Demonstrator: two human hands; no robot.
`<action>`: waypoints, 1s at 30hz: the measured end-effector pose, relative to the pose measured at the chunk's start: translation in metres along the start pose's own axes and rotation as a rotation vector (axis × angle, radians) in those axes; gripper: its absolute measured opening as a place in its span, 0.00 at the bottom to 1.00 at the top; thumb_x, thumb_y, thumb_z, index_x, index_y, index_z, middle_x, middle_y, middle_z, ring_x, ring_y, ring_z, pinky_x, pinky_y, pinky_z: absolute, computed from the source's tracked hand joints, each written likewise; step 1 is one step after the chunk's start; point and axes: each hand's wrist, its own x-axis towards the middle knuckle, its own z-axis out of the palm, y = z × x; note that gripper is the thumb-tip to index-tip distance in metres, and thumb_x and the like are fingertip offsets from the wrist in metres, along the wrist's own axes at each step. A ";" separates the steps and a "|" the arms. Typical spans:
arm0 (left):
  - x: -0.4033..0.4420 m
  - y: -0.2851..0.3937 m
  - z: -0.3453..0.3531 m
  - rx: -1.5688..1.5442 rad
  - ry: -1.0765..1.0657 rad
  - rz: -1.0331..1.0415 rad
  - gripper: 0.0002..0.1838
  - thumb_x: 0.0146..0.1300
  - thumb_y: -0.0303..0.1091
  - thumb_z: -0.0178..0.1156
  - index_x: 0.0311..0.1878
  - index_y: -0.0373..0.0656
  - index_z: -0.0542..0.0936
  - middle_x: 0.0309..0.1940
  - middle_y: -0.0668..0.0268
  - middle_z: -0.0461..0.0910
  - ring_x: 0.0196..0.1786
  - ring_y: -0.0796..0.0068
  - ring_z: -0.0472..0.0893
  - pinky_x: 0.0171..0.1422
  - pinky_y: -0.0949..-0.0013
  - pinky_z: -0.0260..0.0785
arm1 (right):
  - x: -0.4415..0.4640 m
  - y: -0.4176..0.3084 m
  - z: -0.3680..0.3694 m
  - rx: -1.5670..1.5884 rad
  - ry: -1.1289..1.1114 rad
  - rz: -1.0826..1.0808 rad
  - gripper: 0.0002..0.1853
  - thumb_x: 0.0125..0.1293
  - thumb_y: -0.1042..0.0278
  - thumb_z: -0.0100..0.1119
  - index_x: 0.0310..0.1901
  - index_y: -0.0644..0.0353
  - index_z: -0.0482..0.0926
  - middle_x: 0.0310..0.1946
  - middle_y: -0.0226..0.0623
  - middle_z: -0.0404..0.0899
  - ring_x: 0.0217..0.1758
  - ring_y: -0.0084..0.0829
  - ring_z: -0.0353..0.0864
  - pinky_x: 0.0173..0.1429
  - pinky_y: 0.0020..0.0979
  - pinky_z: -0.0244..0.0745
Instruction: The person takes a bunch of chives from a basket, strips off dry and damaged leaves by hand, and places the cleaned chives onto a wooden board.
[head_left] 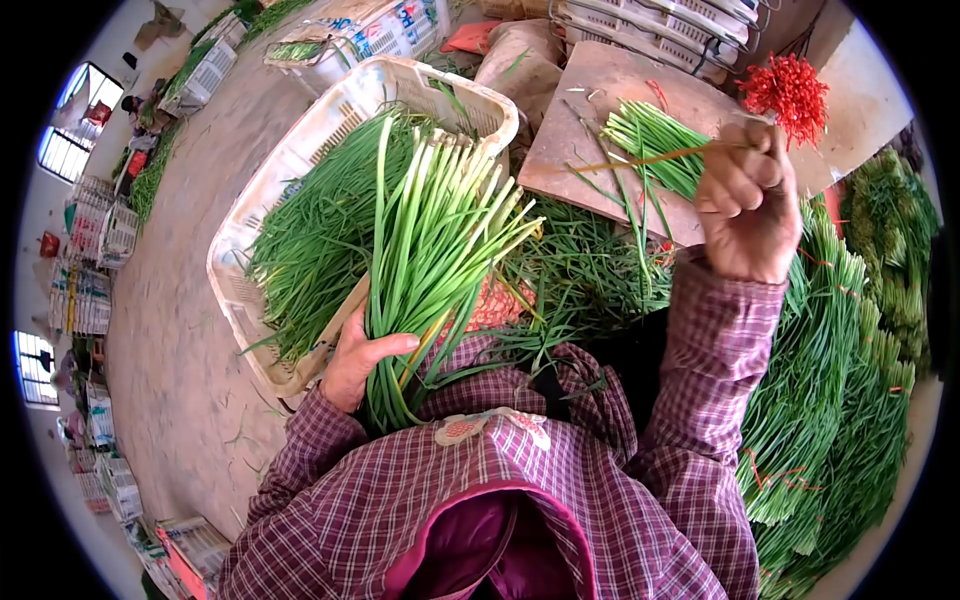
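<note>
My left hand (362, 358) is wrapped round the lower part of a loose bundle of green stalks (420, 240), whose pale ends fan upward. Behind that bundle, a white plastic basket (236, 225) holds more green stalks (320, 225). My right hand (745, 195) is raised at the right with its fingers pinched on a thin yellowish-brown stalk (650, 158) that points left. Just beyond it hangs a cluster of red ties (787, 98). Below and left of that hand, a smaller bunch (660, 145) lies on a board (560, 150) among loose stalks.
Tied bunches of green stalks (810, 400) are piled along the right side. Loose greens (590, 260) lie below the board. Crates (680, 30) stand at the top, and more crates (90, 225) line the far left. A person (133, 104) is at the upper left.
</note>
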 end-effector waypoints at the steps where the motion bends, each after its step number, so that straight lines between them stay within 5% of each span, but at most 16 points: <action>1: -0.001 0.002 0.000 -0.001 0.000 0.001 0.36 0.50 0.26 0.67 0.65 0.35 0.67 0.54 0.59 0.77 0.54 0.69 0.78 0.63 0.67 0.68 | 0.000 -0.012 -0.004 -0.059 0.001 -0.046 0.09 0.72 0.63 0.52 0.42 0.60 0.73 0.27 0.23 0.68 0.22 0.15 0.62 0.24 0.20 0.60; 5: -0.005 0.005 -0.003 -0.175 -0.005 -0.098 0.39 0.48 0.24 0.66 0.67 0.36 0.64 0.54 0.58 0.77 0.55 0.67 0.78 0.63 0.66 0.69 | -0.013 -0.024 -0.066 -0.539 0.330 -0.107 0.11 0.75 0.61 0.48 0.43 0.61 0.71 0.23 0.21 0.64 0.22 0.15 0.60 0.27 0.21 0.58; 6: -0.006 0.005 -0.007 -0.196 -0.001 -0.131 0.40 0.47 0.23 0.65 0.67 0.37 0.64 0.54 0.58 0.77 0.55 0.66 0.78 0.64 0.65 0.69 | -0.020 -0.014 -0.082 -0.906 0.394 -0.087 0.13 0.74 0.60 0.50 0.45 0.61 0.76 0.19 0.20 0.64 0.19 0.16 0.59 0.26 0.21 0.57; 9: -0.006 -0.003 -0.016 -0.229 -0.025 -0.137 0.41 0.46 0.23 0.65 0.68 0.37 0.63 0.56 0.57 0.76 0.56 0.65 0.77 0.64 0.64 0.69 | -0.059 0.034 -0.129 -2.237 0.139 0.208 0.20 0.62 0.51 0.61 0.51 0.52 0.81 0.31 0.44 0.84 0.33 0.40 0.86 0.39 0.38 0.80; 12: -0.003 -0.006 -0.023 -0.172 -0.042 -0.135 0.42 0.46 0.24 0.64 0.68 0.37 0.62 0.57 0.57 0.75 0.58 0.65 0.77 0.64 0.64 0.69 | -0.057 0.070 -0.082 -1.763 0.016 0.115 0.28 0.65 0.42 0.58 0.52 0.61 0.78 0.38 0.46 0.85 0.38 0.40 0.87 0.44 0.37 0.81; 14: -0.006 0.001 -0.010 -0.107 -0.044 -0.065 0.36 0.49 0.29 0.59 0.64 0.33 0.66 0.49 0.55 0.79 0.43 0.69 0.82 0.43 0.70 0.78 | -0.047 0.088 -0.049 -1.454 -0.030 0.181 0.33 0.61 0.43 0.63 0.57 0.64 0.74 0.43 0.48 0.84 0.39 0.40 0.86 0.48 0.34 0.81; 17: -0.004 0.001 0.004 -0.131 0.039 -0.029 0.35 0.48 0.31 0.60 0.63 0.33 0.66 0.44 0.58 0.79 0.36 0.72 0.81 0.37 0.72 0.77 | -0.042 0.116 -0.026 -1.131 0.008 0.350 0.29 0.62 0.53 0.66 0.57 0.67 0.72 0.40 0.47 0.83 0.29 0.29 0.84 0.36 0.31 0.81; 18: -0.005 0.002 0.001 -0.130 0.038 -0.028 0.35 0.48 0.31 0.60 0.63 0.33 0.66 0.44 0.58 0.79 0.36 0.72 0.81 0.37 0.72 0.77 | -0.041 0.123 -0.026 -0.995 0.043 0.338 0.24 0.63 0.58 0.66 0.54 0.67 0.74 0.37 0.44 0.84 0.27 0.25 0.83 0.32 0.27 0.80; 20: -0.007 0.003 -0.010 -0.287 -0.061 -0.172 0.42 0.47 0.25 0.62 0.69 0.36 0.60 0.57 0.55 0.74 0.57 0.64 0.77 0.61 0.64 0.72 | -0.035 0.118 -0.031 -0.930 0.069 0.465 0.14 0.65 0.65 0.64 0.46 0.67 0.78 0.30 0.33 0.82 0.24 0.19 0.78 0.27 0.23 0.74; 21: -0.007 0.003 -0.011 -0.287 -0.059 -0.173 0.42 0.47 0.25 0.62 0.69 0.36 0.60 0.57 0.55 0.74 0.57 0.64 0.77 0.61 0.64 0.72 | -0.036 0.115 -0.027 -0.911 0.123 0.380 0.09 0.67 0.67 0.62 0.40 0.66 0.80 0.26 0.28 0.79 0.21 0.15 0.73 0.25 0.20 0.70; 23: -0.007 0.003 -0.009 -0.207 -0.039 -0.125 0.35 0.50 0.36 0.62 0.62 0.34 0.68 0.37 0.63 0.78 0.30 0.76 0.78 0.29 0.75 0.73 | -0.036 0.098 -0.033 -0.951 0.210 0.282 0.08 0.67 0.68 0.60 0.41 0.64 0.81 0.25 0.26 0.78 0.21 0.15 0.73 0.27 0.19 0.70; 26: -0.005 -0.009 -0.027 -0.256 -0.077 -0.166 0.35 0.50 0.37 0.63 0.62 0.34 0.68 0.34 0.65 0.77 0.27 0.78 0.77 0.27 0.76 0.72 | -0.033 0.064 -0.057 -1.257 0.313 0.156 0.08 0.66 0.68 0.59 0.41 0.63 0.83 0.22 0.27 0.79 0.24 0.17 0.75 0.31 0.22 0.74; 27: -0.006 -0.009 -0.028 -0.274 -0.062 -0.203 0.35 0.50 0.38 0.62 0.62 0.33 0.68 0.33 0.64 0.78 0.26 0.79 0.77 0.27 0.76 0.73 | -0.032 0.059 -0.063 -1.507 0.240 0.092 0.09 0.65 0.68 0.60 0.41 0.64 0.83 0.24 0.35 0.83 0.28 0.24 0.81 0.37 0.28 0.78; 28: -0.004 -0.013 -0.033 -0.274 -0.063 -0.203 0.35 0.50 0.38 0.62 0.62 0.33 0.68 0.33 0.64 0.78 0.26 0.79 0.77 0.27 0.76 0.73 | -0.032 0.060 -0.067 -1.585 0.165 0.149 0.13 0.64 0.65 0.62 0.46 0.64 0.82 0.34 0.44 0.85 0.37 0.34 0.85 0.46 0.32 0.79; 30: 0.001 -0.026 -0.044 -0.375 -0.160 -0.221 0.34 0.51 0.37 0.61 0.62 0.32 0.68 0.34 0.61 0.79 0.28 0.77 0.79 0.28 0.74 0.75 | -0.040 0.079 -0.062 -1.639 0.060 0.045 0.17 0.63 0.60 0.62 0.50 0.63 0.81 0.40 0.47 0.85 0.42 0.38 0.86 0.49 0.34 0.79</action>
